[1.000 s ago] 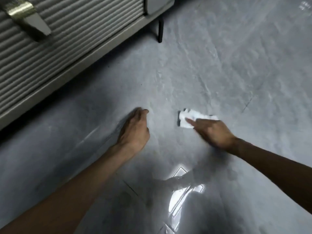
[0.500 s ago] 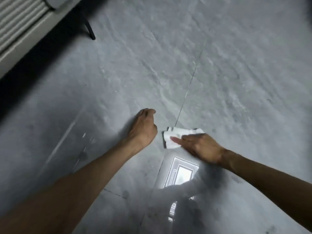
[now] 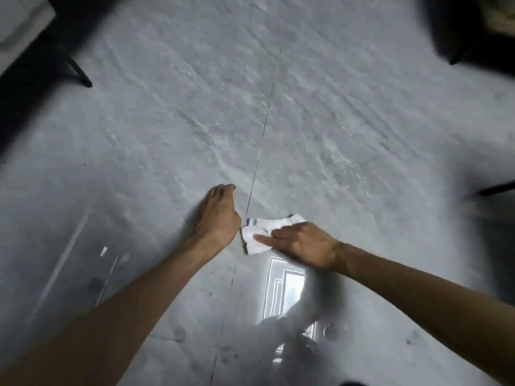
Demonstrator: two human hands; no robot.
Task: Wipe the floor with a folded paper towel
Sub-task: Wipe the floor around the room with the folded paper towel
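Paper towel (image 3: 260, 232) is pressed to the floor (image 3: 334, 121) by the right hand (image 3: 303, 243), its fingers (image 3: 263, 238) laid straight. Left hand (image 3: 218, 218) is braced just left of the towel, its fingers bent and mostly hidden.

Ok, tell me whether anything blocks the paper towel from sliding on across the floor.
Leftward, yes: the left hand rests on the floor close against the edge of the paper towel, so a stroke that way would likely hit it. The right hand presses the towel down. Ahead, nothing visible blocks it.
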